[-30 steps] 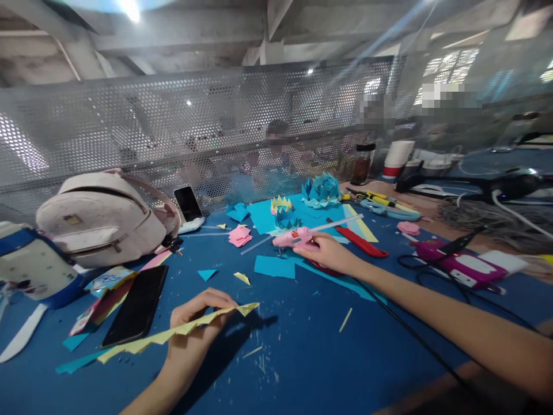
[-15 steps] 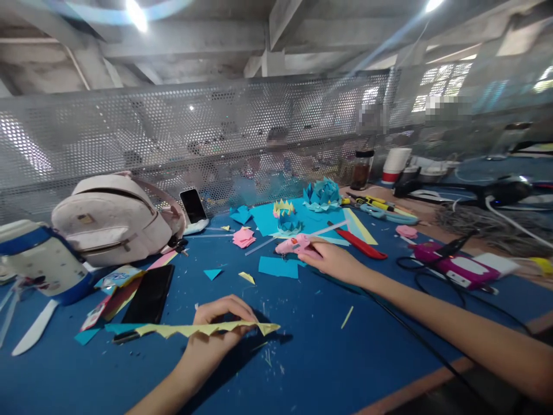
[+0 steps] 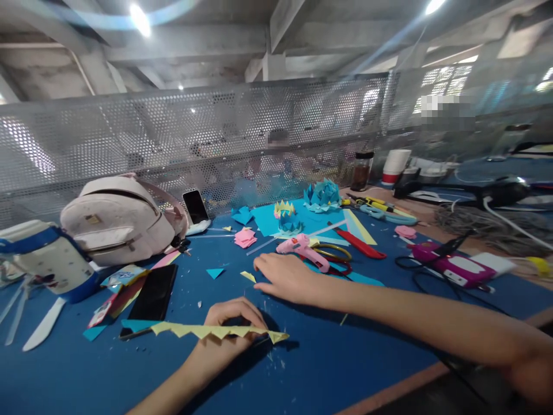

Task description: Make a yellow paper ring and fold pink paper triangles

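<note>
My left hand (image 3: 231,329) is closed on a long yellow paper strip (image 3: 203,331) with a zigzag edge, pinched near its right end. The strip's left end joins or overlaps a bit of blue paper (image 3: 140,325). My right hand (image 3: 287,279) reaches across the table, palm down, with thumb and fingers apart; nothing shows in it, though what lies under it is hidden. Just behind it rests a pink glue gun (image 3: 302,248), beside scissors (image 3: 332,252) with looped handles. A blue triangle (image 3: 215,272) and a yellow scrap (image 3: 247,276) lie left of this hand.
Paper flowers, one blue (image 3: 323,196) and one pink (image 3: 245,237), sit farther back. A red utility knife (image 3: 360,243) lies at right near a magenta box (image 3: 451,265) with cables. On the left are a backpack (image 3: 121,219), a large bottle (image 3: 56,259) and a dark phone (image 3: 155,291).
My right hand has let go of the glue gun and moved left and nearer, covering where a blue paper rectangle lay. My left hand and the strip have shifted slightly right.
</note>
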Motion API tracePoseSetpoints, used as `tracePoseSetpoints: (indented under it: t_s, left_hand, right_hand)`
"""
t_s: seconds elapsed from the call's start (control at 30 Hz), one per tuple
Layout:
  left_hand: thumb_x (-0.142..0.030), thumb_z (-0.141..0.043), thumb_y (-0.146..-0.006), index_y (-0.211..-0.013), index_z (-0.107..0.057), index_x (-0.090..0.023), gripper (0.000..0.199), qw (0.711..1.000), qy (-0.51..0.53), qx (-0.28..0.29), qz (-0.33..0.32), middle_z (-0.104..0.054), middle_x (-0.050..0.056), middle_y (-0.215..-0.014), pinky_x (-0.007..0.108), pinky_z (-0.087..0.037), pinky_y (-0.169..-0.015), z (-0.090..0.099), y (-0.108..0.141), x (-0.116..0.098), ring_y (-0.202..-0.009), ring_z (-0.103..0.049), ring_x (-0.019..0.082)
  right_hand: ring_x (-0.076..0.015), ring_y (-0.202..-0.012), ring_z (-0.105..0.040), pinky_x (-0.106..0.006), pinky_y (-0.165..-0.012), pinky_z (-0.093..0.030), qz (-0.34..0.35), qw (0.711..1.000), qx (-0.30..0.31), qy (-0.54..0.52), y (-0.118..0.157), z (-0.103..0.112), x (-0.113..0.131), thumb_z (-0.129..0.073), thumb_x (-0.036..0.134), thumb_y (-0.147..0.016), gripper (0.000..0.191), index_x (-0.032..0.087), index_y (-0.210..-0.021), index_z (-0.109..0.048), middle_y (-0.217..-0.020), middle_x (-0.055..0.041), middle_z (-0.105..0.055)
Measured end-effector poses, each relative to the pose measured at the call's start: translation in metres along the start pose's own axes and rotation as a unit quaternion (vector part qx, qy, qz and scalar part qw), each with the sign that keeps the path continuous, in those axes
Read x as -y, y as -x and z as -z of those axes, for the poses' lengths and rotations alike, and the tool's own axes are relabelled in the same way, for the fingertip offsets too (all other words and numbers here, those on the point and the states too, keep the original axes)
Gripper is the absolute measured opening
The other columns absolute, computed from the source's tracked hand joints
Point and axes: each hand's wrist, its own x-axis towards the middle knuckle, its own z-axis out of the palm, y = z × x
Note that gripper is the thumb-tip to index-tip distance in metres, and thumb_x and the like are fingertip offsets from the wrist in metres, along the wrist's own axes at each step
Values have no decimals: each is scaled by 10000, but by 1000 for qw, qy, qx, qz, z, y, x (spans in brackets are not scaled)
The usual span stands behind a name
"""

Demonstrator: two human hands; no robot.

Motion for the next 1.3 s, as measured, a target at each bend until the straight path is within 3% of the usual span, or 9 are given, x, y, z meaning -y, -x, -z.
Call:
tracePoseSetpoints:
  t_s: [0.1, 0.23, 0.37, 0.43, 0.57, 0.7, 0.9, 1.13, 1.3]
  left_hand:
    - [-191, -689, -788, -735, -747, -165, 83, 1000, -3, 0, -3, -741, 78, -753, 245, -521, -668, 1, 0, 2, -696, -690, 175]
    - [-203, -703, -795, -726, -739, -161, 88, 1000, 2, -2, -2, -740, 75, -748, 235, -517, -658, 3, -1, 4, -686, -688, 169]
    - [-241, -729, -800, -711, -743, -163, 119, 1000, 13, -1, 6, -739, 77, -736, 240, -515, -651, 4, 0, 3, -677, -685, 171]
    - [-230, -732, -795, -713, -747, -165, 105, 1000, 16, -7, 13, -739, 76, -739, 245, -515, -664, 6, 0, 2, -687, -685, 173]
    - [-219, -735, -787, -727, -754, -175, 77, 999, 24, -32, 23, -736, 69, -752, 242, -506, -657, 13, -1, 3, -678, -671, 165]
    - [-246, -747, -779, -709, -728, -183, 96, 993, 35, -100, 52, -724, 57, -769, 232, -507, -642, 19, -4, 9, -699, -665, 163]
    - [-296, -760, -776, -715, -671, -178, 160, 973, 47, -189, 126, -722, 48, -841, 230, -502, -659, 19, -5, 23, -704, -645, 146]
    - [-373, -786, -750, -682, -648, -184, 243, 959, 52, -217, 174, -661, 3, -736, 206, -444, -611, 10, -6, 18, -657, -566, 123]
    - [-375, -803, -727, -681, -651, -185, 248, 958, 50, -211, 185, -674, -3, -766, 199, -443, -627, 6, -6, 15, -651, -564, 111]
  right_hand:
    - [-224, -1038, -632, -428, -879, -557, 6, 1000, 28, -12, -33, -17, -3, -604, 356, -979, 323, 157, -1232, -586, -1222, -93, -610]
    - [-231, -1057, -629, -441, -888, -558, 38, 997, 22, -56, -44, -29, -10, -599, 358, -983, 342, 159, -1260, -571, -1250, -99, -599]
    - [-194, -994, -619, -335, -858, -505, 74, 990, -7, -123, -32, -23, -13, -632, 203, -935, 89, 188, -992, -698, -1111, -50, -631]
    - [-162, -887, -608, -270, -769, -458, 82, 983, -16, -166, -20, -17, -15, -653, 126, -878, 99, 195, -902, -718, -997, -30, -635]
    - [-107, -624, -530, -218, -604, -380, 75, 962, -12, -263, 9, -13, -18, -580, 85, -859, 153, 171, -938, -679, -703, 28, -602]
    - [-101, -660, -548, -198, -596, -406, 65, 932, -6, -356, 29, -22, -24, -524, 133, -877, 101, 167, -915, -611, -829, 0, -651]
    - [-77, -511, -492, -176, -456, -376, 12, 888, -17, -459, 33, -35, -35, -559, 363, -932, 198, 174, -876, -545, -697, 24, -563]
    - [-112, -654, -611, -190, -526, -461, -9, 851, -65, -522, 36, -36, -36, -658, 290, -855, 203, 198, -1009, -560, -797, 20, -573]
    - [-128, -750, -623, -200, -589, -450, -12, 843, -108, -526, 36, -35, -36, -750, 314, -800, 169, 174, -804, -655, -827, -14, -650]
